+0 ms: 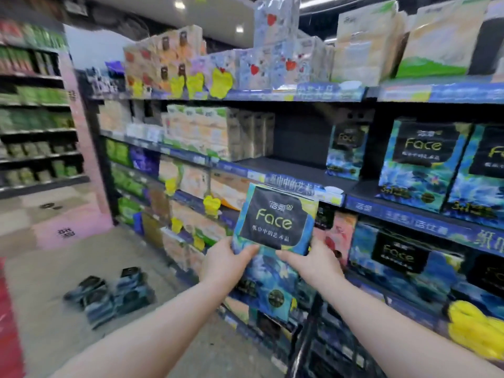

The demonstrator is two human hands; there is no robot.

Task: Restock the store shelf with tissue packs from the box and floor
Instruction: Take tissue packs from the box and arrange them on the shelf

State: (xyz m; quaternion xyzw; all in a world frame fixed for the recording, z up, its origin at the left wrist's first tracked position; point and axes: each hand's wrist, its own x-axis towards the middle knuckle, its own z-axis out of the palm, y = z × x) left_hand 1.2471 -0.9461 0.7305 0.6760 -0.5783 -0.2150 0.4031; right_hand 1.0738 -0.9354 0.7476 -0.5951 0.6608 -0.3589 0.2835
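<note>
I hold a blue-green tissue pack (274,216) with a black "Face" label up in front of the shelf. My left hand (223,261) grips its lower left side and my right hand (311,264) grips its lower right side. Just above and behind the pack is a bare stretch of dark shelf (289,167). Matching Face packs (420,165) stand on that shelf to the right, one more (345,151) further back. Several more of these packs lie in a loose pile on the floor (109,296) at lower left.
Shelves (272,95) above and below are packed with other tissue products and yellow price tags (212,204). A yellow object (474,326) sits at lower right. The aisle floor (68,255) runs left, with another shelving unit (35,126) at far left.
</note>
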